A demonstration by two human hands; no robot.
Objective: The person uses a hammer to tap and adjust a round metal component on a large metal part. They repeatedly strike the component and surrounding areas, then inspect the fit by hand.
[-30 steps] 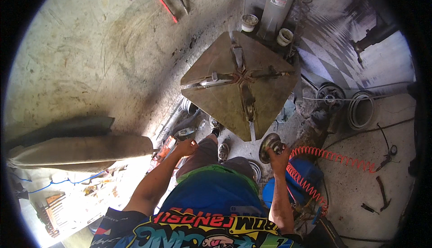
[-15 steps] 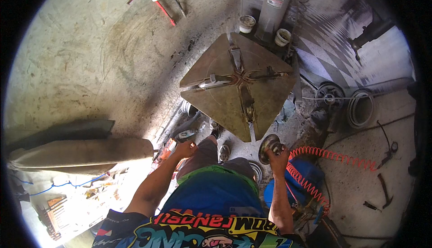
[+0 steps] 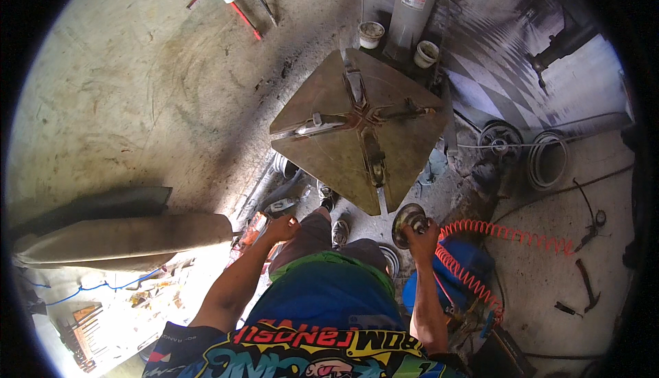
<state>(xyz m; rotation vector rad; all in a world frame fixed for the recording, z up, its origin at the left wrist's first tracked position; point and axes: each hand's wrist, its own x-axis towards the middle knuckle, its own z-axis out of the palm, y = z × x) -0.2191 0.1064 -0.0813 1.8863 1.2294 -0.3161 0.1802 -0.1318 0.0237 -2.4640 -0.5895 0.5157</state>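
My right hand (image 3: pixel 423 238) grips a round, dark metal flange (image 3: pixel 408 221) by its central hub, with the disc tilted toward the left. It is held just off the near right edge of a square metal turntable (image 3: pixel 321 162), whose four arms form a cross of slots and clamps. On the left, near my thigh, my left hand (image 3: pixel 283 228) is closed with fingers curled, and nothing shows in it. The inside of that curl is hidden.
A red coiled air hose (image 3: pixel 473 225) runs beside a blue tank (image 3: pixel 473 268) at my right. Two small tubs (image 3: pixel 371 34) flank a grey column (image 3: pixel 410 17) behind the turntable. A long padded beam (image 3: pixel 123 237) juts in from the left. A hammer (image 3: pixel 587 285) lies on the right floor.
The view has shifted slightly, so the turntable and column sit a little farther left. Both hands keep about the same pose, and the flange stays in my right hand.
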